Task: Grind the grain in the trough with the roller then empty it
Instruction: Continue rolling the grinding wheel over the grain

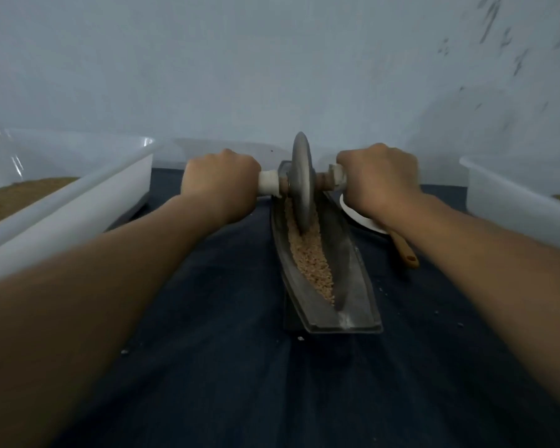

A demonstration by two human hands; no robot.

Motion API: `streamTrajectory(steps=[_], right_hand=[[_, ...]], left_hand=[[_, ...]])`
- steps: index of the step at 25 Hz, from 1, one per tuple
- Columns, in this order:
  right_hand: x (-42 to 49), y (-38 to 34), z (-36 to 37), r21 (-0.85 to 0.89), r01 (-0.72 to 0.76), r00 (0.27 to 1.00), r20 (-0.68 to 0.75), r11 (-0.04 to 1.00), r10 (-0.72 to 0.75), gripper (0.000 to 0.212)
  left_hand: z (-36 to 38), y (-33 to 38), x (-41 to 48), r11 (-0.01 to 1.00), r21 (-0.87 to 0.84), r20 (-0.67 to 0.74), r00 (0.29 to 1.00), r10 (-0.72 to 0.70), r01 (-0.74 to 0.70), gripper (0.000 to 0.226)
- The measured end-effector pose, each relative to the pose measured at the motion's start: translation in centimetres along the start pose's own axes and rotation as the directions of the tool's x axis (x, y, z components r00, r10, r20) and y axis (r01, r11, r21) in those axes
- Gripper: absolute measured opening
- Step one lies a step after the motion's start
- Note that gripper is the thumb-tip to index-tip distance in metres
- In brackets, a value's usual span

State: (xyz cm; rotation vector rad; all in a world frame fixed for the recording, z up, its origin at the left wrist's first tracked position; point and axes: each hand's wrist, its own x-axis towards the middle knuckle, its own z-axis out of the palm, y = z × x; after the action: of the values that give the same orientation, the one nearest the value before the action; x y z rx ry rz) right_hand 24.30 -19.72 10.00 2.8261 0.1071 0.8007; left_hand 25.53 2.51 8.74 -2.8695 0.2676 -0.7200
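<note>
Dark blue cloth (207,367) lay under everything, and a pale wall (272,59) stood behind. A long grey trough (353,286) lay on the cloth, pointing away from the person. Crushed tan grain (311,260) lay along the bottom of the trough. A round metal roller (302,176) stood on its edge in the grain, near the trough's far end. The left grip (220,179) was curled tight round the roller's white handle (268,182) left of the trough. The right grip (379,176) was curled round the other handle (338,176), right of the trough. One white tub (78,195) sat left of the trough and another tub (511,202) sat right of it. A small white dish (353,211) and a wooden handle (404,250) lay just right of the trough.
</note>
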Motion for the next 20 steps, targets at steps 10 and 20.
streamTrajectory(steps=[10, 20], right_hand=[[-6.9, 2.5, -2.7, -0.062, 0.205, 0.962, -0.169, 0.977, -0.213, 0.035], [-2.6, 0.8, -0.7, 0.042, 0.043, 0.996, 0.079, 0.998, -0.046, 0.014]], left_hand=[[-2.5, -1.5, -5.9, 0.981, 0.021, -0.163, 0.967, 0.196, -0.195, 0.011], [-1.9, 0.3, -1.9, 0.996, 0.026, -0.030, 0.996, 0.087, -0.086, 0.012]])
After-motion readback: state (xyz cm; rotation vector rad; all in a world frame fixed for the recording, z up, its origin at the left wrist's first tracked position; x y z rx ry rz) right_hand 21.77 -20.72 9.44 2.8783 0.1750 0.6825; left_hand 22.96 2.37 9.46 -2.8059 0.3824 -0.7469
